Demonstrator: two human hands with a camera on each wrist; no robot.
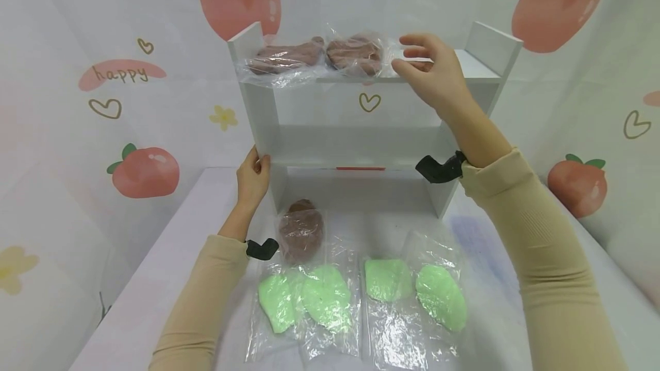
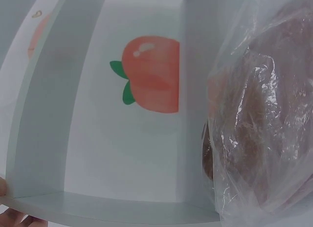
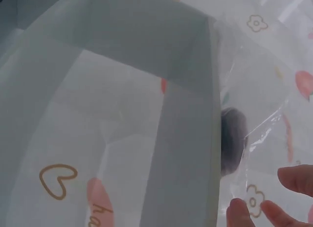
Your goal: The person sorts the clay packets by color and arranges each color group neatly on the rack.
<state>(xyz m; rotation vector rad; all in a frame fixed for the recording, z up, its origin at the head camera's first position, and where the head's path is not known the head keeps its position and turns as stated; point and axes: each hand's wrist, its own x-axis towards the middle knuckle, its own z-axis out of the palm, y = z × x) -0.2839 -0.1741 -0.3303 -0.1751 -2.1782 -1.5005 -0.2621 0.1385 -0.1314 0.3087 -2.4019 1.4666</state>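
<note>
Atop the shelf unit, one lump lies at the left end, a second lump just right of it, then the right hand — the left hand is at the unit's left side. Before it on the surface, a third lump lies left; nearer lie two left packets and two right packets.

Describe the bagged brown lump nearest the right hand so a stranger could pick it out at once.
Find the white, open-fronted shelf unit on the white table. On its top board, beside the right hand, lies a brown, rounded lump in a clear plastic bag. It is more compact than its left neighbour, a longer brown lump in clear plastic.
</note>
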